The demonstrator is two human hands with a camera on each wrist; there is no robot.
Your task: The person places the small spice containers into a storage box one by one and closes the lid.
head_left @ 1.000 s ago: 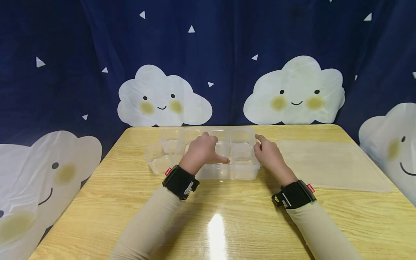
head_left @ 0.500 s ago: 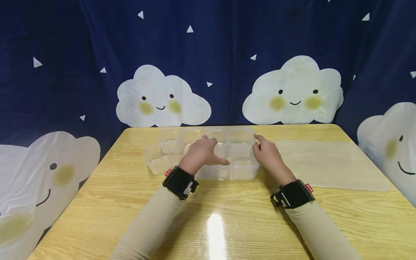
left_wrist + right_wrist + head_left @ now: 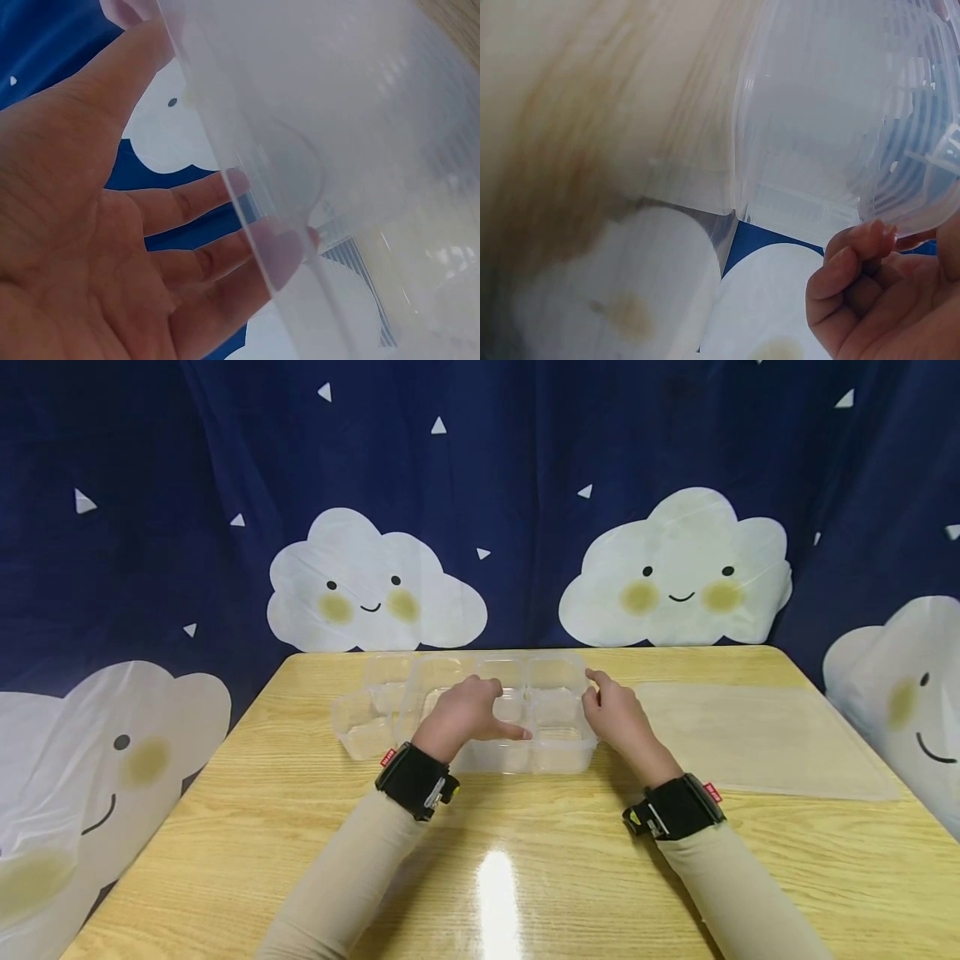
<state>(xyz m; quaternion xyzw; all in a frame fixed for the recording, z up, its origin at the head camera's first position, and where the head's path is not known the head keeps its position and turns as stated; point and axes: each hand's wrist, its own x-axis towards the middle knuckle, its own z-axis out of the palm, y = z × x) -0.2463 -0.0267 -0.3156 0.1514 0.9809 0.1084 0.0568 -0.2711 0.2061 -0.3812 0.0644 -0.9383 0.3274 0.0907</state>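
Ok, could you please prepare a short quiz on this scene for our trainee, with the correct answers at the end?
1. In the head view, the flat translucent sheet lies: (a) inside the divided box; (b) to the box's right; (c) to its left.
2. True or false: small clear tubs are at the left of the box.
3. Which grip reaches over the box?

Key:
1. b
2. True
3. The left grip; the right grip is at the box's right end.
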